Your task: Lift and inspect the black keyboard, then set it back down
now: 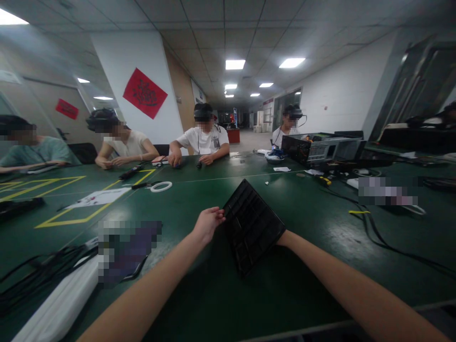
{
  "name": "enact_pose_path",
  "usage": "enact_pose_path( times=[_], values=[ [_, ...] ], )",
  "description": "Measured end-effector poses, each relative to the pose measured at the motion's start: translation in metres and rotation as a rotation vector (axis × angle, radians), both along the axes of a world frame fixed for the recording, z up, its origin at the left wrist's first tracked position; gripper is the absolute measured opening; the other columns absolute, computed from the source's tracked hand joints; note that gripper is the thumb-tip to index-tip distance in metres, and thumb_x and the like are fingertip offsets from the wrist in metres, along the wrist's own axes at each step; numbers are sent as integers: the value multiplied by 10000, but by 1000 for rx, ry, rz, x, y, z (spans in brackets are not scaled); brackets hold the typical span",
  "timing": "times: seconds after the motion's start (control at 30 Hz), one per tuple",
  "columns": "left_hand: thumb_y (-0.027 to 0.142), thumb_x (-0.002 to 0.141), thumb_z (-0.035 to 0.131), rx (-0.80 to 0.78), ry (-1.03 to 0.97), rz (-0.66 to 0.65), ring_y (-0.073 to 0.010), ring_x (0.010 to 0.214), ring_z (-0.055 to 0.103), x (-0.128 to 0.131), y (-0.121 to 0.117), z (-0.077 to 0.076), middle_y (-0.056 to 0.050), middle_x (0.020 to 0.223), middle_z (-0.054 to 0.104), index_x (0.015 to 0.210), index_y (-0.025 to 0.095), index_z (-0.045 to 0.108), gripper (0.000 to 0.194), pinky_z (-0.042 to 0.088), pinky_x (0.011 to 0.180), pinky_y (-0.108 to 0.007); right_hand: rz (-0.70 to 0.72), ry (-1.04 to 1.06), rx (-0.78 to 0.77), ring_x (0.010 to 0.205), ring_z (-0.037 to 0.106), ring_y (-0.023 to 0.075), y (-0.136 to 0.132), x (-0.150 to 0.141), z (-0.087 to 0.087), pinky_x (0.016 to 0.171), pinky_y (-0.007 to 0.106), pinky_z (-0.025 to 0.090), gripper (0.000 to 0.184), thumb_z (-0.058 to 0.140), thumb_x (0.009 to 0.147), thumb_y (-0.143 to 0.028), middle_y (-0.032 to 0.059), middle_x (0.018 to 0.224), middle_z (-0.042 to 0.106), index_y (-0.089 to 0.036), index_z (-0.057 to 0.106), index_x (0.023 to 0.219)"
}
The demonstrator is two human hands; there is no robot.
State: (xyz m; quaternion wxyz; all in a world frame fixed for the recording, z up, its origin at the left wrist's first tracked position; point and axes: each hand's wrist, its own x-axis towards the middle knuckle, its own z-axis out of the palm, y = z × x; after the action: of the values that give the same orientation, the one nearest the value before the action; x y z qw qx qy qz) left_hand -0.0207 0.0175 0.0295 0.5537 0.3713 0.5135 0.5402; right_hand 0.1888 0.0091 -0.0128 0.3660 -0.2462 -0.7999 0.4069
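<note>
Two hands at a black compartmented tray (251,225), as I observed them through the head camera. The left hand (208,223) met the tray's left edge; I saw its fingers drawn into a narrow bunch, but could not tell whether they pinched the rim. The right hand (284,238) passed behind the tray's lower right edge; its fingers were hidden, and I could not tell how they stood. The tray lay between the two hands, tilted, its gridded face turned toward my view, with the green table (199,297) below.

To the left of the left fingers, on the near side, I noted a dark purple flat item (131,262), partly pixelated, beside a long white object (59,301). Beyond these fingers, farther left, were a white ring (161,186) and a paper sheet (116,194). Beyond and to the right of the right hand stood an open computer case (318,151). Straight ahead of the left fingers, across the table, sat a person in a white T-shirt (204,140).
</note>
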Motion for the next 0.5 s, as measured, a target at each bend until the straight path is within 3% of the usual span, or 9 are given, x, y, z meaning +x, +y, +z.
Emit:
enact_pose_path(
  times=[0.13,0.2,0.3,0.5],
  values=[
    [135,796,476,-31,-3,-103,-55,436,443,-12,3,4,-29,641,543,703,137,448,97,414,443,-191,28,6,10,1203,405,192,-5,-1,9,1067,352,249,462,511,753,-454,-82,1294,456,-363,459,1203],
    [299,786,526,-8,120,-172,-39,350,339,-14,2,4,28,513,457,651,144,438,224,276,330,-161,20,17,9,1198,410,207,-8,-2,12,1067,368,250,479,518,743,-470,-62,1289,466,-351,465,1203],
    [461,735,539,-6,278,-283,-22,315,216,-15,0,6,76,435,318,607,141,446,357,109,311,-157,13,46,-31,1187,424,214,-11,-2,15,1060,385,267,471,521,738,-481,-53,1264,494,-357,478,1190],
    [250,666,633,-58,278,-659,-33,421,350,-23,-6,21,19,598,476,854,105,559,248,213,361,-154,35,47,-84,1145,468,212,-10,-3,14,1032,385,320,458,522,746,-462,-30,1240,521,-317,499,1180]
  ],
)
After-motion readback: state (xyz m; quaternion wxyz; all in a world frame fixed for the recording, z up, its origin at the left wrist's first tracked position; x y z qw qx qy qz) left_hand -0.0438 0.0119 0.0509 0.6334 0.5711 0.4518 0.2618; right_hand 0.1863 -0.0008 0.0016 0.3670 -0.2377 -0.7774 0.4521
